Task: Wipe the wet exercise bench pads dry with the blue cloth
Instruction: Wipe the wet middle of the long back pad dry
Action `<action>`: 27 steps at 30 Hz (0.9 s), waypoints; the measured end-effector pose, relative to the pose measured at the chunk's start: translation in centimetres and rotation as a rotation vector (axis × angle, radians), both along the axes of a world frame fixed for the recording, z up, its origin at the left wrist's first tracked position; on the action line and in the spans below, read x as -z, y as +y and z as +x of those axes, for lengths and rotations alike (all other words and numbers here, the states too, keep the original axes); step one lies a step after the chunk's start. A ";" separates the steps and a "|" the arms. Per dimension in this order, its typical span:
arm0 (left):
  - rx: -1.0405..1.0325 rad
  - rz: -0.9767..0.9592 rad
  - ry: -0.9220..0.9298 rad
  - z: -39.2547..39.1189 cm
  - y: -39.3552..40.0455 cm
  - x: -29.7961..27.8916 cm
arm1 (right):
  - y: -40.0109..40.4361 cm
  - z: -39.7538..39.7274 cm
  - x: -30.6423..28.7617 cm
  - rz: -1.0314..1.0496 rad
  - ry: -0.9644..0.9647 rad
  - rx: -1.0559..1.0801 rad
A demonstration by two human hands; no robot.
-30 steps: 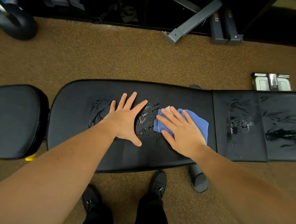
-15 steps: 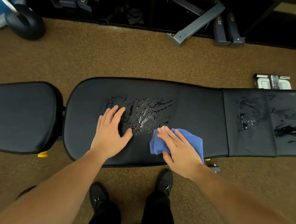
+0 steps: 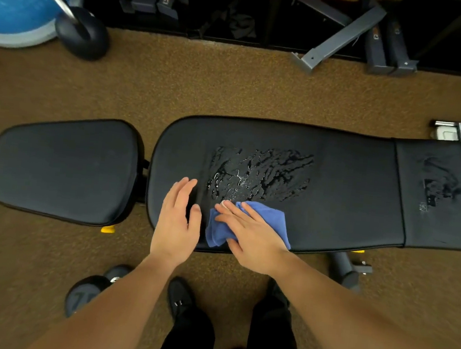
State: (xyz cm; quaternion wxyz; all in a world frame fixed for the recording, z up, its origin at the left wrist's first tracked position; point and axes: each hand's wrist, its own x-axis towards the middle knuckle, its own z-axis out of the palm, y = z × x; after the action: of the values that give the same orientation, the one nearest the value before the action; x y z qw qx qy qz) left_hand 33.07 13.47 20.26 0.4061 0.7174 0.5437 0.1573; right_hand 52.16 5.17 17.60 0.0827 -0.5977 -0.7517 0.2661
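though near pad [image 3: 336,185] edge, cloth [image 3: 265,215]

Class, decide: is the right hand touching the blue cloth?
Touching. The head view shows the right hand lying flat on the blue cloth, straight fingers pressing it against the long bench pad.

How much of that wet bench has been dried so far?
Little looks done: a big wet patch still glistens on the long pad. The right hand presses the blue cloth flat at its near edge. Smears on the end pad remain too.

Right bench pad [image 3: 446,197] cut off at edge
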 end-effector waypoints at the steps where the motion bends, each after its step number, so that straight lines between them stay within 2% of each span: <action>1: 0.005 0.011 -0.012 -0.1 -0.1 -0.1 | 0.3 -0.3 0.1 -0.016 0.022 0.010; 4: 0.024 0.048 -0.067 0.2 -0.8 -0.5 | 1.0 -0.4 -0.6 -0.130 0.214 0.109; 6: 0.010 0.055 -0.096 0.9 -1.6 -0.8 | 1.2 -0.2 -1.9 -0.186 0.545 0.296; 8: 0.026 0.099 -0.094 1.9 -2.5 -1.0 | 1.2 0.1 -2.9 -0.110 0.840 0.519; 10: 0.147 0.199 -0.031 3.5 -3.3 -0.9 | 1.3 0.9 -3.8 0.044 0.963 0.742; 11: 0.246 0.245 0.014 4.5 -3.7 -0.7 | 1.3 1.7 -4.0 0.154 0.947 0.851; 13: 0.465 0.309 0.133 6.5 -4.7 0.2 | 1.1 3.9 -4.4 0.317 0.777 1.033; 15: 0.653 0.337 0.303 8.0 -5.6 1.3 | 0.2 6.1 -4.6 0.272 0.493 1.082; 17: 0.726 0.348 0.407 8.3 -6.0 2.5 | -1.1 7.4 -4.3 0.165 0.158 0.950; 20: 0.741 0.368 0.450 7.2 -5.3 3.0 | -2.6 8.1 -3.2 0.175 -0.238 0.718; 22: 0.714 0.358 0.473 6.2 -4.4 3.0 | -3.0 8.4 -2.9 0.155 -0.315 0.672; 27: 0.600 0.312 0.557 2.2 -2.3 3.2 | -2.1 8.0 -3.4 0.113 -0.294 0.682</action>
State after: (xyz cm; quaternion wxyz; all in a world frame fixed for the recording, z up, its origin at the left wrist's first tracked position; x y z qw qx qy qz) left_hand 35.26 11.17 17.09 0.1587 0.9114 0.3696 -0.0868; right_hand 60.12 3.03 20.98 0.0903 -0.8400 -0.5268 0.0927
